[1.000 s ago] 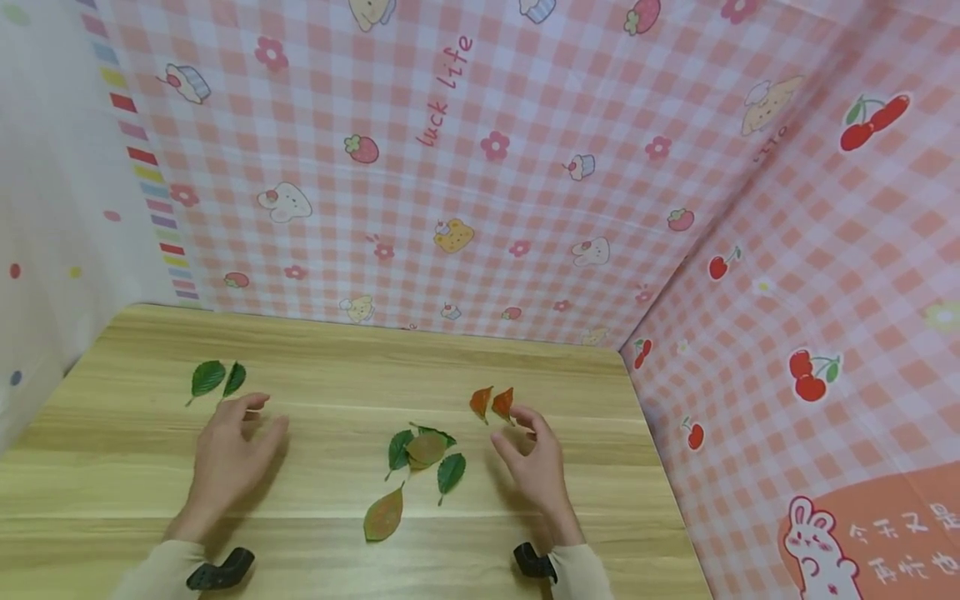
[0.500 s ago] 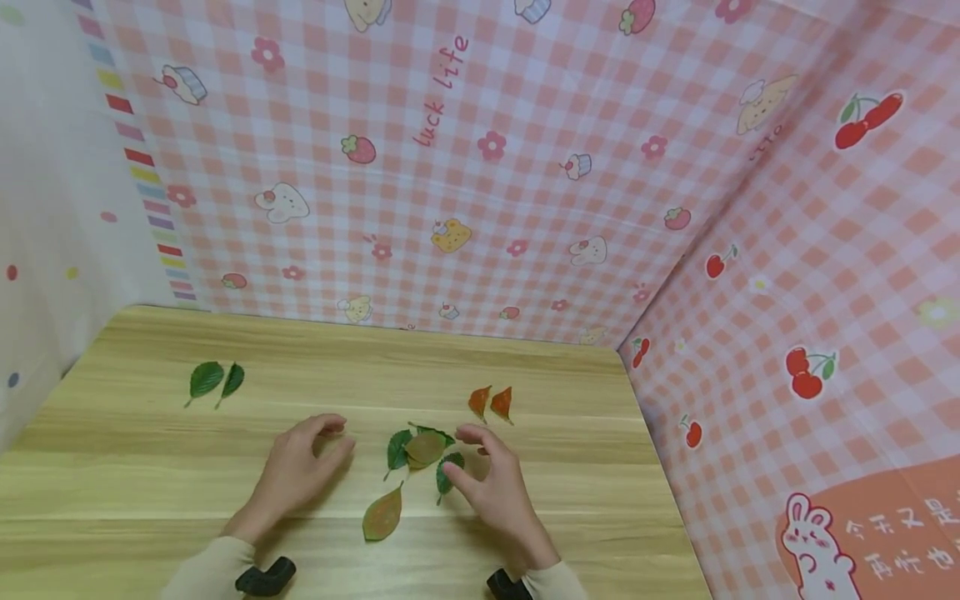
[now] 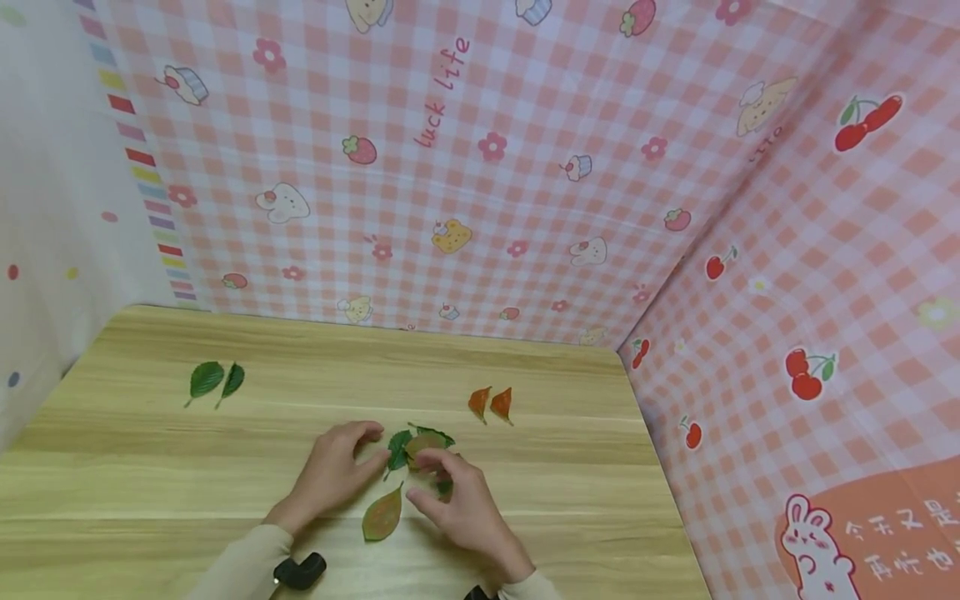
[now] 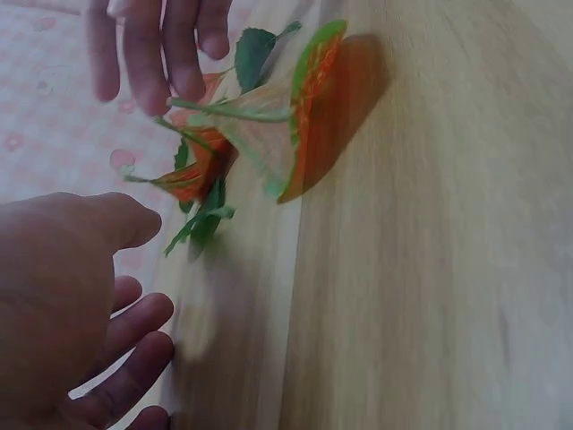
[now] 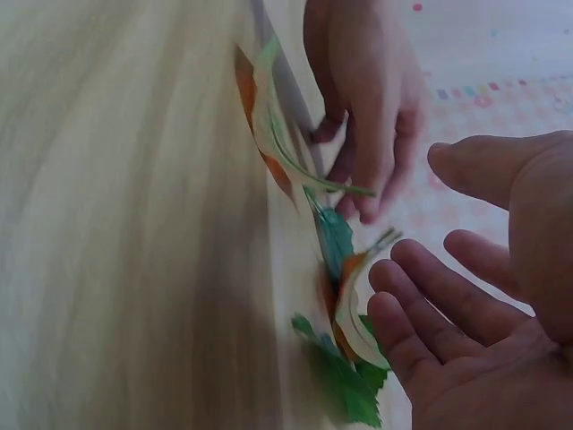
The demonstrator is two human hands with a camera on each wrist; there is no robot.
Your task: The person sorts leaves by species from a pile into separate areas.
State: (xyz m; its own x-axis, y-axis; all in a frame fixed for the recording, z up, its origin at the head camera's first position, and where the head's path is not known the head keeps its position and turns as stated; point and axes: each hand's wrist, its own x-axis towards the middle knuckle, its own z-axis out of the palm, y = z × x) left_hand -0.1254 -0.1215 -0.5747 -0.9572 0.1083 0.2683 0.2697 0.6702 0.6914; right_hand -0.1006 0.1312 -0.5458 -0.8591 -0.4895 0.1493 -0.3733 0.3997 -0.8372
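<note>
Near the middle of the table lies a small cluster: a green leaf [image 3: 398,451], a brownish-orange leaf [image 3: 424,444] and more green leaves partly covered by my right hand. My right hand [image 3: 463,507] hovers over its right side, fingers loosely bent, thumb apart, nothing held. On the other side my left hand [image 3: 335,468] has its thumb and fingers parted, thumb tip right at the green leaf's edge. A separate orange-green leaf [image 3: 383,515] lies in front, between the hands; the left wrist view shows this leaf [image 4: 318,107] curved, its stem raised toward the fingers.
Two green leaves [image 3: 206,380] lie at the back left of the wooden table [image 3: 600,483]. Two curled orange leaves [image 3: 502,405] sit behind the cluster, to the right. Pink checked cloth walls [image 3: 420,200] rise at the back and right, a white one at the left.
My left hand has moved right, from beside the back-left green leaves to the cluster. My right hand has moved left from near the orange leaves to over the cluster. The leaves look unmoved.
</note>
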